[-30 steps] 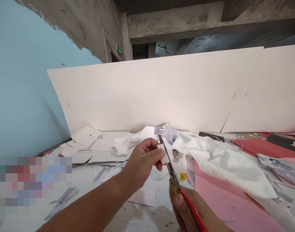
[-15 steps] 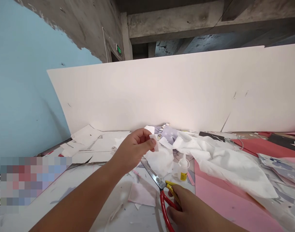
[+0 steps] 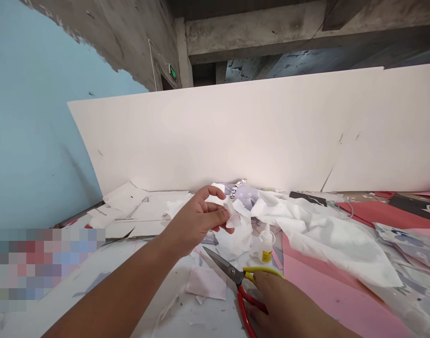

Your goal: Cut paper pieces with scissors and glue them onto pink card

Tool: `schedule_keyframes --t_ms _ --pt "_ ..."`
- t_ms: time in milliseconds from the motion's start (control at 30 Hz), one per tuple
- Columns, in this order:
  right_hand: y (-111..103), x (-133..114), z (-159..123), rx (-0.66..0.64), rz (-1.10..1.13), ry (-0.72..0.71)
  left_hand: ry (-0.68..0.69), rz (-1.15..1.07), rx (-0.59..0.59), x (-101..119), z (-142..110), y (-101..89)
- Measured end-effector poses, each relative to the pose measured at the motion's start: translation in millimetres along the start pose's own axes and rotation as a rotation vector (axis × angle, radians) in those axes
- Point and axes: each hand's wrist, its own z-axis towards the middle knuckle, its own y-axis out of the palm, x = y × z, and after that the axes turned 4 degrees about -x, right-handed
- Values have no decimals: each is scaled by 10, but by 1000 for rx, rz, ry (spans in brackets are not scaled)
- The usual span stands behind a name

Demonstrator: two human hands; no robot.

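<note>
Between the thumb and fingers of my left hand point(image 3: 197, 218) is a small white piece of paper point(image 3: 232, 214), held up above the table. My right hand point(image 3: 278, 298) grips a pair of scissors point(image 3: 232, 272) with one red and one yellow handle. Their blades point up and left, under my left hand, and look closed or nearly so. A small glue bottle point(image 3: 266, 244) with a yellow label and white nozzle stands just beyond the scissors. Left of the scissors lies a pale pink square point(image 3: 207, 282) on the littered tabletop.
A tall white board point(image 3: 215, 141) stands along the back. White crumpled cloth point(image 3: 317, 230) and pink sheets point(image 3: 334, 291) lie to the right, with red paper point(image 3: 363, 213) beyond. Cut white cardboard point(image 3: 155, 211) is stacked at back left. Scraps cover the table.
The white paper piece has turned and tilted in my left hand, whose fingers have shifted. The scissors have swung slightly left, and their yellow handle now shows more.
</note>
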Motion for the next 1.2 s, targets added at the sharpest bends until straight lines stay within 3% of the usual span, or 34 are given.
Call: schedule_keyframes --t_ms 100,233,467,633,767,933,1067,1200 --pt "-52 -120 -12 -26 -295 126 20 -18 -23 5 -17 24" --pt "-92 -234 -43 -103 -552 129 18 -39 -88 11 -37 41" --pt "-43 -227 -52 -152 -648 170 35 -104 -88 1 -21 7" --pt "17 -138 -26 -108 -732 92 23 77 23 -22 -8 -13" --pt "8 -91 -28 -53 -723 109 -5 213 38 -81 -25 -2" --pt "-77 -137 -77 -30 -650 194 22 213 3 -81 -45 12" --pt "-101 -187 -106 -16 -750 104 -43 264 -43 17 -95 -4" --pt "-66 -184 -111 -2 -851 -25 -126 409 1 19 -201 -57"
